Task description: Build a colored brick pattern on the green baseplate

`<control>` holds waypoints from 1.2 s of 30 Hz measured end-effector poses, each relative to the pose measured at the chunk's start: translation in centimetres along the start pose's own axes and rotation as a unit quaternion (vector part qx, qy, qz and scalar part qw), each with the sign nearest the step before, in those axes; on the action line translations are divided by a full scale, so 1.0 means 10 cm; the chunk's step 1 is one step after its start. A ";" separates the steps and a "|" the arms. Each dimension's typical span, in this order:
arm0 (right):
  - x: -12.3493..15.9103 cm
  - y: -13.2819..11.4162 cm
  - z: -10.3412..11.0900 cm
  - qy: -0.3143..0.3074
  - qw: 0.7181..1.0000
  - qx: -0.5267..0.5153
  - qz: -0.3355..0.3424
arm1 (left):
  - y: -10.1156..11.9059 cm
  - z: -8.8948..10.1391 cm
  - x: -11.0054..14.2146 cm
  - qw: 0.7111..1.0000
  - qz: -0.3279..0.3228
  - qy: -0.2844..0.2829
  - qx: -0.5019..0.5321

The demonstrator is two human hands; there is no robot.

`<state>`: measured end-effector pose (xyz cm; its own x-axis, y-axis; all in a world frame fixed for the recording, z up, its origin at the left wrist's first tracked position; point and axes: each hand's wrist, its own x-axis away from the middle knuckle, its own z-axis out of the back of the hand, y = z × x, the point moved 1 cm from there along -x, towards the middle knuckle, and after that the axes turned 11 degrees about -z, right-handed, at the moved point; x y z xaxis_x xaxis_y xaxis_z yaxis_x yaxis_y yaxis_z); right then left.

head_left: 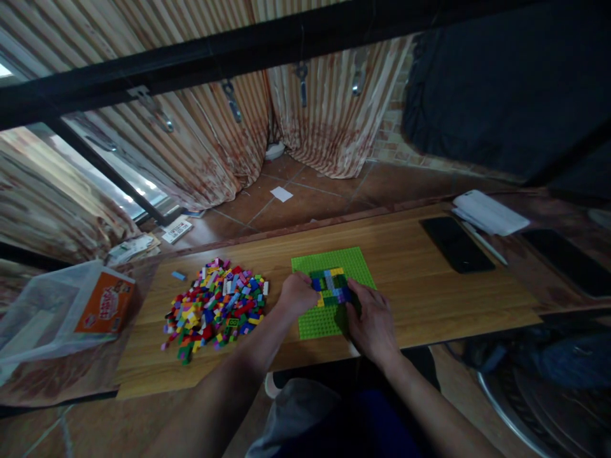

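A green studded baseplate (358, 259) lies on the wooden board in front of me. A low build of toy bricks (331, 286) in blue, yellow, green and purple sits on its middle. My left hand (298, 294) is closed at the left edge of the build, its fingertips bent inward; whatever they pinch is hidden. From the right, my right hand (373, 318) grips the build's edge, with thumb and index finger against the bricks. Left of my left hand lies a large heap of loose toy bricks (219, 302) in many colours.
The wooden board (405, 305) carries a black phone (457, 244) at right, near a pen (484, 243) and white papers (489, 211). A clear plastic bin (52, 312) with an orange label stands at left. One blue brick (179, 275) lies apart from the heap.
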<state>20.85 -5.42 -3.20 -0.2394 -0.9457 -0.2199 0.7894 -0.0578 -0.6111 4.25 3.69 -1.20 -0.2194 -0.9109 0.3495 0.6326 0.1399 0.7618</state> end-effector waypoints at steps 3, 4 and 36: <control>0.00 0.01 -0.01 0.001 1.000 0.002 0.002 | 0.00 0.00 0.01 1.000 -0.006 0.011 0.016; 0.00 0.02 -0.02 0.002 1.000 0.002 0.003 | 0.00 0.00 0.01 1.000 -0.009 0.013 0.024; -0.10 0.03 0.03 -0.002 0.993 -0.110 -0.044 | -0.10 -0.54 0.78 0.896 -0.304 0.094 -0.310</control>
<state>21.53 -4.60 -2.96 -0.2989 -0.9415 -0.1557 0.6229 -0.0689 -0.7793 5.88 -5.70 -2.20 -0.5703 -0.8036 -0.1701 0.7427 -0.5929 0.3111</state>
